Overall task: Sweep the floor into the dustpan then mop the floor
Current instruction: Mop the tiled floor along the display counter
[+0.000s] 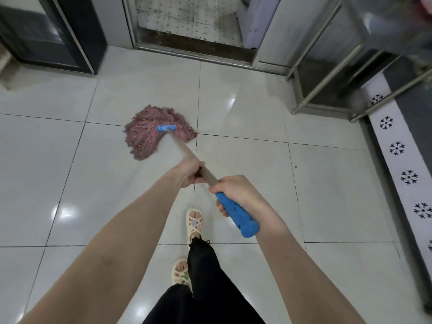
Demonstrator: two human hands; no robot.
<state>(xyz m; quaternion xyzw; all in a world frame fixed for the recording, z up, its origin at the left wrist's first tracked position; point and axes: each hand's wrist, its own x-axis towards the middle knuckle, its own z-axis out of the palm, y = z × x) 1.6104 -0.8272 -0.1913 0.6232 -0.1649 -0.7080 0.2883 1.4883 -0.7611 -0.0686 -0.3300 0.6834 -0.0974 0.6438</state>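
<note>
Mid-mop on a tiled floor: the pink string mop head lies splayed on the glossy white floor, ahead and to the left of the person. Its strands fan toward the near left, and its right edge touches a grout line.

From the blue clamp on the head, the wooden handle slants back and to the right and ends in a blue grip. The left hand is the nearer to the head, with its fingers curled round the bare wood. The right hand wraps the top of the grip just behind it, near the left hand but not touching it. The butt of the grip juts out past the right wrist.

The mopping stage appears to be under way. Any next stroke turns on that slant, since the head sits forward and left of both hands. A pull along the handle would bring it toward the sandals, and a push would send it toward the doorway threshold.

Open tile lies to the left and between the head and the feet. The room to move ends at the dark cabinet far left, the metal rack at right and the patterned strip along the right wall. The head is well apart from all three.
</note>
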